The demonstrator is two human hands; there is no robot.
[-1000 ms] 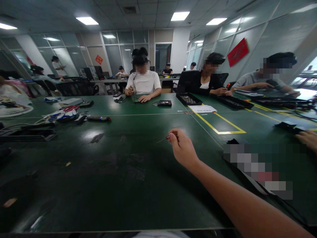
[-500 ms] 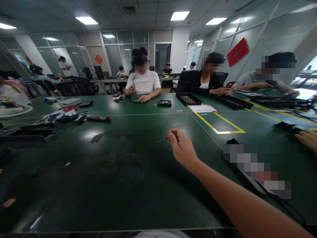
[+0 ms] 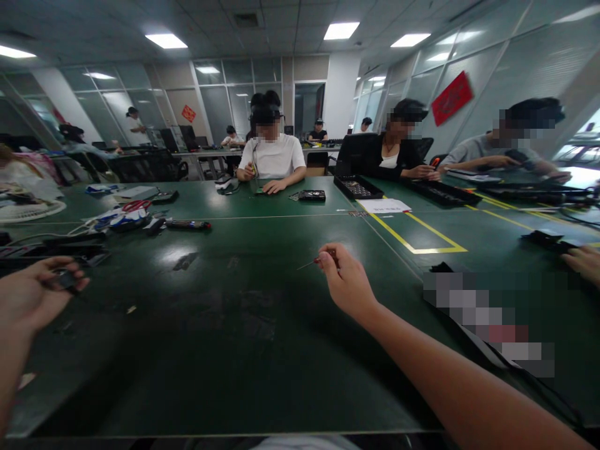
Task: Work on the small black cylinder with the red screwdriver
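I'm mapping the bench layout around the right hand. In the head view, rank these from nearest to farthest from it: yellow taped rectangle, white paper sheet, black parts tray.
From the right hand:
1. Yellow taped rectangle, just right of it.
2. White paper sheet, farther back.
3. Black parts tray, behind the sheet.

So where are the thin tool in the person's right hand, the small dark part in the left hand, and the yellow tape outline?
thin tool (image 3: 307,264), head view, on its metal shaft.
small dark part (image 3: 68,280), head view, on its middle.
yellow tape outline (image 3: 434,250), head view, on its near edge.

green table (image 3: 244,375) bears trays (image 3: 359,187), paper (image 3: 390,205), cables (image 3: 117,219).
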